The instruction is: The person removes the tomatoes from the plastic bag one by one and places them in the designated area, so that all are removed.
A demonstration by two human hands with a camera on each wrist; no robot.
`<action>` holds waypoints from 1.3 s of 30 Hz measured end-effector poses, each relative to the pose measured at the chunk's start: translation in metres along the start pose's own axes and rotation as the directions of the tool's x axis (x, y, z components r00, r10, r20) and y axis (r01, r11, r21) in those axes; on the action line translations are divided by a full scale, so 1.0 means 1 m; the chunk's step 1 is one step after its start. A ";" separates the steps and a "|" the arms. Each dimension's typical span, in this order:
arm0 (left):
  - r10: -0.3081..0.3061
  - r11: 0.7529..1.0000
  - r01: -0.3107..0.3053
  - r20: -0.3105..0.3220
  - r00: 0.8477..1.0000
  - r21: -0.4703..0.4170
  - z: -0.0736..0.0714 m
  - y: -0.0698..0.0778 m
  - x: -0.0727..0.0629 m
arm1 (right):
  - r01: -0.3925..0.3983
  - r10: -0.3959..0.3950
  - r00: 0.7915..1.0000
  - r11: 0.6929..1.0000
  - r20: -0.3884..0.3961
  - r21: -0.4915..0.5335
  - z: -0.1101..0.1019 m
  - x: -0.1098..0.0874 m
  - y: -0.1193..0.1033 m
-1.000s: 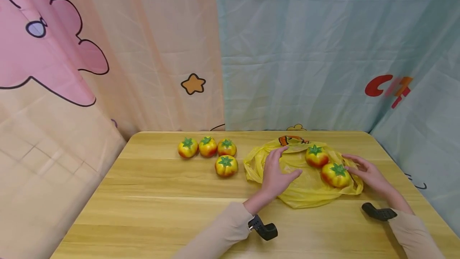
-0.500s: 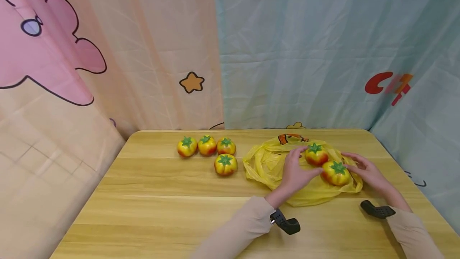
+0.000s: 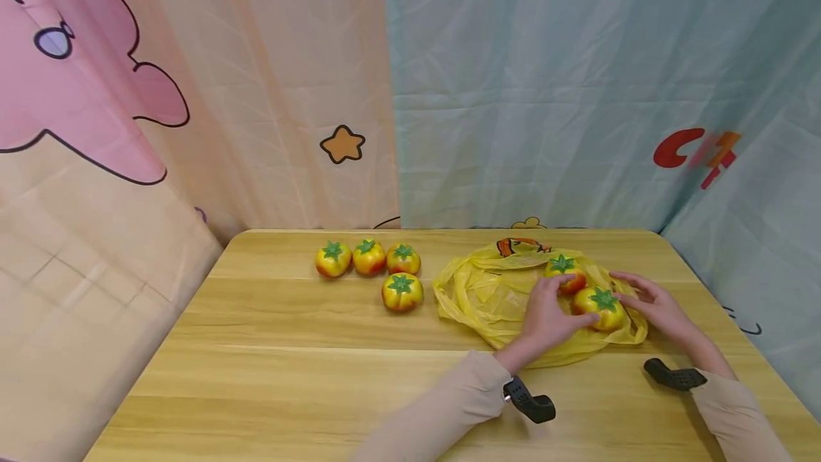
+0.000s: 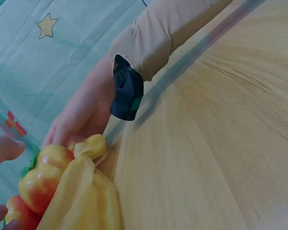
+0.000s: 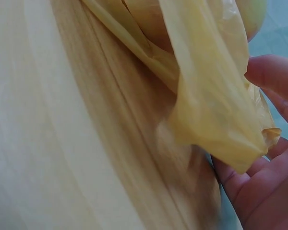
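Observation:
Two red-and-yellow toy tomatoes with green star-shaped leaf tops, the rear one (image 3: 573, 280) and the front one (image 3: 593, 304), lie at the right part of a spread yellow plastic bag (image 3: 494, 298). My left hand (image 3: 550, 316) reaches over the bag from the left, thumb overlapping the front tomato and fingertips by the rear one; thumb and fingers are spread apart. At the right edge, my right hand (image 3: 657, 309) holds the bag's rim, its thumb beside the front tomato. In the right wrist view, a flap of the bag (image 5: 216, 110) sits between that thumb and the fingers.
Several more toy tomatoes stand to the left of the bag, three in a back row (image 3: 369, 258) and one in front (image 3: 402, 292). They are all on the wooden table (image 3: 269, 376). Printed curtains (image 3: 474, 105) hang directly behind and beside the table.
My left hand has moved right across the bag, from its left part up to the two tomatoes. My right hand and the tomatoes stay where they were.

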State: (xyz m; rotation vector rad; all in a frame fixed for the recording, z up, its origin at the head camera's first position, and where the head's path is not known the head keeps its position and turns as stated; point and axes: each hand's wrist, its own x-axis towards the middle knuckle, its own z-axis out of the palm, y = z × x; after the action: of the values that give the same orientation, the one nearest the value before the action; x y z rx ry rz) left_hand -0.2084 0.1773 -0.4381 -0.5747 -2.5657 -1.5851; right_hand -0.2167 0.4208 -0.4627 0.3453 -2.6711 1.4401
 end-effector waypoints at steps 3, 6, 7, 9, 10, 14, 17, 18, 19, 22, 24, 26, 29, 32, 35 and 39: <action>0.013 1.000 -0.013 -0.001 1.000 -0.001 0.005 0.000 -0.001 | 0.005 -0.005 1.000 1.000 0.003 0.003 -0.001 0.001 0.001; 0.035 0.999 -0.035 -0.006 0.999 0.022 0.009 0.001 -0.001 | 0.006 -0.006 1.000 1.000 0.006 0.004 -0.001 0.001 0.002; 0.041 0.998 -0.041 -0.009 0.999 0.037 0.010 0.001 -0.001 | 0.006 -0.006 1.000 1.000 0.005 0.005 -0.002 0.001 0.002; 0.050 0.997 -0.049 -0.012 0.999 0.064 0.012 0.002 -0.001 | 0.008 -0.008 1.000 1.000 0.006 0.007 -0.002 0.001 0.001; 0.051 0.995 -0.049 -0.013 0.999 0.083 0.013 0.002 -0.002 | 0.006 -0.006 1.000 1.000 0.004 0.008 -0.002 0.001 0.001; 0.037 0.991 -0.035 -0.011 0.999 0.131 0.016 0.003 -0.002 | 0.005 -0.005 1.000 1.000 -0.004 0.009 -0.003 0.000 0.000; 0.021 0.989 -0.021 -0.001 1.000 0.147 0.018 0.002 -0.003 | 0.002 -0.002 1.000 1.000 -0.008 0.011 -0.003 0.000 0.000; 0.017 0.988 -0.017 0.005 1.000 0.151 0.019 0.002 -0.003 | 0.001 -0.001 1.000 1.000 -0.009 0.012 -0.003 0.000 0.000; 0.013 0.988 -0.015 0.011 1.000 0.155 0.019 0.002 -0.003 | -0.001 0.001 1.000 1.000 -0.010 0.013 -0.002 0.000 0.001; 0.003 0.986 -0.007 0.024 1.000 0.165 0.021 0.001 -0.003 | 0.005 -0.005 1.000 1.000 -0.010 0.011 -0.002 0.000 0.001; -0.004 0.986 -0.001 0.030 1.000 0.168 0.022 0.001 -0.003 | 0.007 -0.007 1.000 1.000 -0.009 0.013 -0.002 0.000 0.001; -0.012 0.986 0.007 0.031 0.999 0.165 0.022 0.001 -0.002 | 0.003 -0.003 1.000 1.000 -0.006 0.014 -0.002 0.001 0.001; -0.020 0.985 0.015 0.031 0.999 0.170 0.021 0.001 -0.001 | -0.010 0.010 1.000 1.000 0.000 0.017 -0.002 0.001 0.000; -0.025 0.981 0.018 0.031 0.999 0.194 0.021 0.001 -0.001 | -0.016 0.016 1.000 1.000 0.002 0.006 -0.002 0.002 -0.001; -0.030 0.976 0.022 0.034 0.999 0.218 0.021 0.001 -0.001 | -0.014 0.014 1.000 1.000 -0.003 -0.007 -0.002 0.002 -0.001; -0.042 0.976 0.036 0.027 0.999 0.214 0.023 -0.001 -0.001 | -0.004 0.004 1.000 1.000 -0.005 -0.019 -0.002 0.002 0.000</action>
State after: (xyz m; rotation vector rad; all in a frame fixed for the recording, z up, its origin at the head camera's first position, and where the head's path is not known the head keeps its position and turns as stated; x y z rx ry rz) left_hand -0.2045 0.1963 -0.4497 -0.5348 -2.7388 -1.2961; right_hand -0.2184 0.4224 -0.4611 0.3344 -2.6814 1.4138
